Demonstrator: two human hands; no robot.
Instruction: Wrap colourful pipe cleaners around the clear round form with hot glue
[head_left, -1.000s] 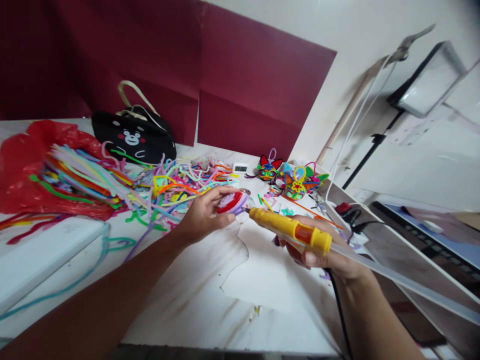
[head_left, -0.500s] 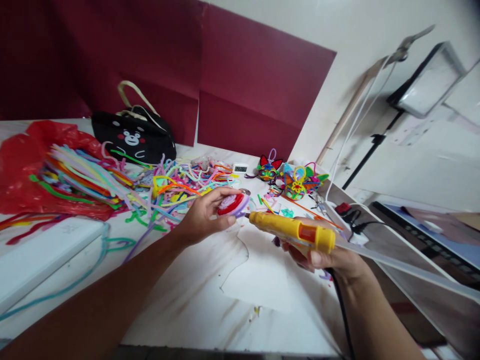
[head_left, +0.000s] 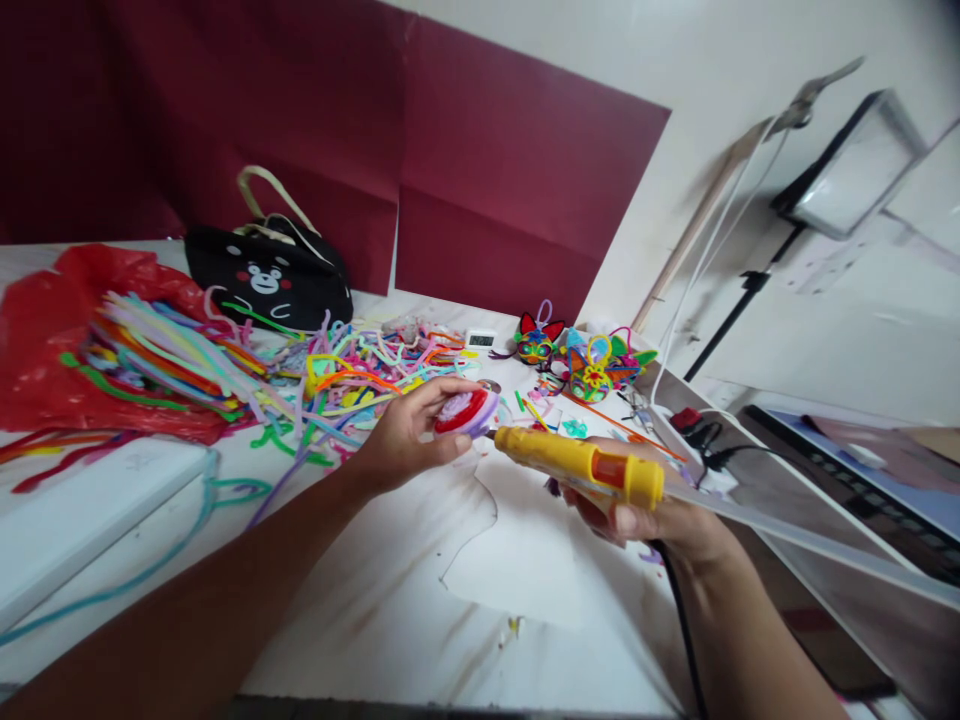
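My left hand (head_left: 409,435) is closed on a rounded coil of pipe cleaners (head_left: 465,412), banded in purple and red, held above the table. In my right hand (head_left: 637,520) is a yellow hot glue gun (head_left: 577,465), gripped by its handle with the fingers wrapped round it. The nozzle points left and meets or nearly meets the purple edge of the coil; whether they touch I cannot tell. A dark cord runs down from the gun. The underside of the coil is hidden.
Loose pipe cleaners (head_left: 360,370) lie heaped at the back left, beside a red plastic bag (head_left: 45,340) and a black bag (head_left: 266,270). Finished colourful ornaments (head_left: 592,370) and a small digital clock (head_left: 480,340) stand behind my hands. A white box (head_left: 97,520) sits at the left.
The glue gun has shifted very slightly left and down, its nozzle still at the coil's edge. My left hand holds the coil in nearly the same place.
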